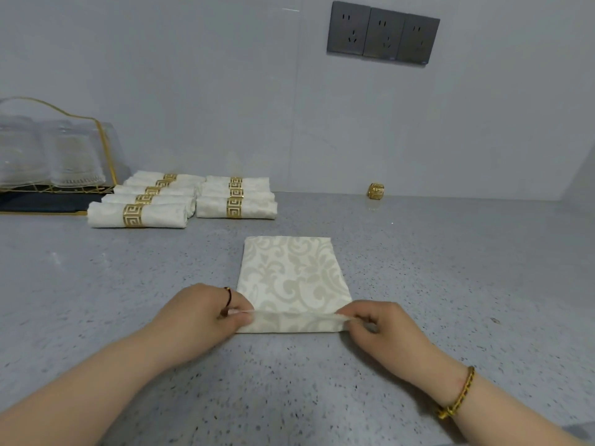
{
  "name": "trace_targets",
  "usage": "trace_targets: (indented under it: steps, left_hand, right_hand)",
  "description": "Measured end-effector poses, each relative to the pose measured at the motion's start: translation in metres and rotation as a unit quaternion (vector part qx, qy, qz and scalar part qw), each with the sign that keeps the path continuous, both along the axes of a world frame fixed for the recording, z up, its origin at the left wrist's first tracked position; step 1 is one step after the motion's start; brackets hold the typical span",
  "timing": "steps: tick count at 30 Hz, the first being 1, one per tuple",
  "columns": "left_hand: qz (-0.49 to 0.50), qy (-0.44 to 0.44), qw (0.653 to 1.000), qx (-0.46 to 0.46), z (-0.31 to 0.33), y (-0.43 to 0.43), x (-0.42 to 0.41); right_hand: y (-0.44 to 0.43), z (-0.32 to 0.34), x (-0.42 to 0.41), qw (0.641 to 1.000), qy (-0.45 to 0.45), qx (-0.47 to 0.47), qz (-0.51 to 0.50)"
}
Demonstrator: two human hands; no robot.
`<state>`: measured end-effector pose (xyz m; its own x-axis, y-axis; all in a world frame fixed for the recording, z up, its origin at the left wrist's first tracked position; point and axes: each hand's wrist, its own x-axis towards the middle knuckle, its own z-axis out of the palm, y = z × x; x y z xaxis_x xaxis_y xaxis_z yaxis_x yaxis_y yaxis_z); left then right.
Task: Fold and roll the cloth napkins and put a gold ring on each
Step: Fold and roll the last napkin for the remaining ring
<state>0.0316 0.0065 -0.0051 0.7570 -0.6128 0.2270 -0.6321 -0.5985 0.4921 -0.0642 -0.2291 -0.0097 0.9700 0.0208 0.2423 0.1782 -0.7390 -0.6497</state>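
A grey speckled countertop (96,284) runs back to a pale wall. At upper left a gold wire rack (108,146) holds clear glasses (64,156). Just right of it lie two rows of rolled napkins (161,214), each already ringed in gold. At lower centre the left hand (199,313) pinches the left end of the folded napkin (289,272) where its near edge is turned up. The right hand (383,326) pinches the right end. Further right, a loose gold ring (376,191) stands by the wall, below three sockets (383,32).

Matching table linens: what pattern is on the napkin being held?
The napkin is cream with beige damask scrolls; head view.
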Motion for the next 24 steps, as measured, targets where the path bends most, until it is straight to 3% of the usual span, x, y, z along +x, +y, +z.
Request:
trace_targets:
  steps: [7, 10, 24]
  left_hand:
    - [0.033, 0.111, 0.990, -0.082, -0.002, -0.011, 0.026]
    - [0.068, 0.070, 0.989, -0.112, -0.009, -0.016, 0.024]
    - [0.089, 0.014, 0.990, -0.111, -0.011, -0.019, 0.018]
  right_hand:
    - [-0.005, 0.000, 0.030, 0.993, 0.051, 0.092, -0.050]
    - [-0.005, 0.000, 0.032, 0.987, 0.042, 0.137, -0.071]
    - [-0.005, -0.005, 0.032, 0.993, 0.031, 0.047, -0.105]
